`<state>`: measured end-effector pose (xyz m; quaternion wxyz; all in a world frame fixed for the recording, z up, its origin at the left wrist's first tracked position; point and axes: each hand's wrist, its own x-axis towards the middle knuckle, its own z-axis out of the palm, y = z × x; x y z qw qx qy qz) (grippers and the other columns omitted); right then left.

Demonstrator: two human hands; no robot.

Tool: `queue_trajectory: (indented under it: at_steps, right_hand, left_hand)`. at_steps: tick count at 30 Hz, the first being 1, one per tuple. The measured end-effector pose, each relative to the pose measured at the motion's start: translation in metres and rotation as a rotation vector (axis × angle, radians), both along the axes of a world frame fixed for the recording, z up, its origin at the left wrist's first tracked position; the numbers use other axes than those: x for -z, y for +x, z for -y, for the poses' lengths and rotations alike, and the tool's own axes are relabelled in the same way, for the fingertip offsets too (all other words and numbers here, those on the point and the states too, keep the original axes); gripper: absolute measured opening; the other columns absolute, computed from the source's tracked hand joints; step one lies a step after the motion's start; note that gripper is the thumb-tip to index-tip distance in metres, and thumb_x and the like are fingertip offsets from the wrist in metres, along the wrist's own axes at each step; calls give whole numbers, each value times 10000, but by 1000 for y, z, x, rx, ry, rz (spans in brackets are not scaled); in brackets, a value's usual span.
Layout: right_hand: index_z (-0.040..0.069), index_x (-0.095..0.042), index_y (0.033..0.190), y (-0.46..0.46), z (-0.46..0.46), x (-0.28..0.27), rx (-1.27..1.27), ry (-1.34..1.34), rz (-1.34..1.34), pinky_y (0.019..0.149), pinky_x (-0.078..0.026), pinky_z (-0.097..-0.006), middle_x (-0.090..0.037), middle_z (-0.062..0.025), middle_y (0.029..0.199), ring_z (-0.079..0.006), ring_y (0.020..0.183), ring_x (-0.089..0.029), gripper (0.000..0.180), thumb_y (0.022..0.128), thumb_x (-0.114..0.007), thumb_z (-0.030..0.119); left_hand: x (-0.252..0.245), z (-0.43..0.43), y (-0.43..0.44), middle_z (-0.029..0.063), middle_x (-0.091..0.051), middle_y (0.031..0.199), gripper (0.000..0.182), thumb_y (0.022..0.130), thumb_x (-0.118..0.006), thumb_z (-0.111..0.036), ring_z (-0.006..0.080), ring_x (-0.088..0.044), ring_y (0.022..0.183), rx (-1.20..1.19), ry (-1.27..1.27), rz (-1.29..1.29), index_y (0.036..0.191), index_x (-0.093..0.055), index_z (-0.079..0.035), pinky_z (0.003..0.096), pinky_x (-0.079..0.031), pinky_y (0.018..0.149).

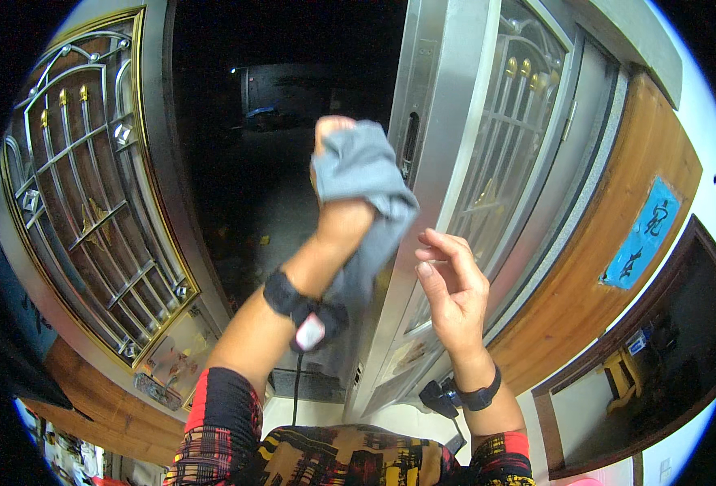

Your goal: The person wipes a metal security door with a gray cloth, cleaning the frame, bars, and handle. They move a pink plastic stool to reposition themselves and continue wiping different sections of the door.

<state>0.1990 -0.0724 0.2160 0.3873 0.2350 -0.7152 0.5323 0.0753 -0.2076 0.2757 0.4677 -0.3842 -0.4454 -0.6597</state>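
Observation:
A grey cloth (pixel 358 170) is bunched in my left hand (pixel 331 129) and hangs down past the wrist. Most of that hand is hidden under the fabric, and motion blurs it a little. The cloth is in front of the lock edge of a metal door leaf (pixel 421 200); I cannot tell whether they touch. My right hand (pixel 460 297) is held up before the same leaf, holding nothing, its fingers half curled and the thumb apart from them. A lock slot (pixel 411 143) shows in the door's edge, just above and right of the cloth.
At the left stands another metal door leaf (pixel 160 182) with an ornamental grille (pixel 84 176). Between the leaves, the doorway opens onto a dark area (pixel 254 182). Wood panelling (pixel 582 267) on the right carries a blue paper strip (pixel 640 234) with writing. A pale floor (pixel 388 416) lies below.

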Motion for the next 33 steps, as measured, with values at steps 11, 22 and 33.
queue_trajectory:
  at_steps: [11, 22, 33]
  right_hand:
    - [-12, -649, 1025, 3, -38, 24, 82, -203, 78, 683, -506, -224, -595, -43, 1011, -93, 836, -586, 133, 904, -650, 43]
    - [-15, -647, 978, 3, -39, 32, 32, -300, 107, 625, -527, -217, -583, -24, 953, -62, 779, -561, 86, 903, -657, 27]
    - [-2, -651, 980, 8, -50, 40, 84, -301, 110, 609, -532, -222, -603, -23, 936, -66, 754, -571, 79, 914, -650, 41]
  left_hand:
    - [-22, -18, -38, 180, -636, 841, 80, 827, -664, -57, 359, -640, 764, -500, -206, 62, 846, -629, 13, 397, -492, 670]
    - [-11, 1, -41, 163, -663, 857, 170, 762, -673, -5, 319, -670, 825, -416, -392, 167, 921, -613, 9, 370, -520, 736]
    - [-23, -5, -67, 199, -666, 784, 103, 804, -607, -18, 320, -704, 783, -388, -266, 70, 899, -648, -12, 358, -509, 656]
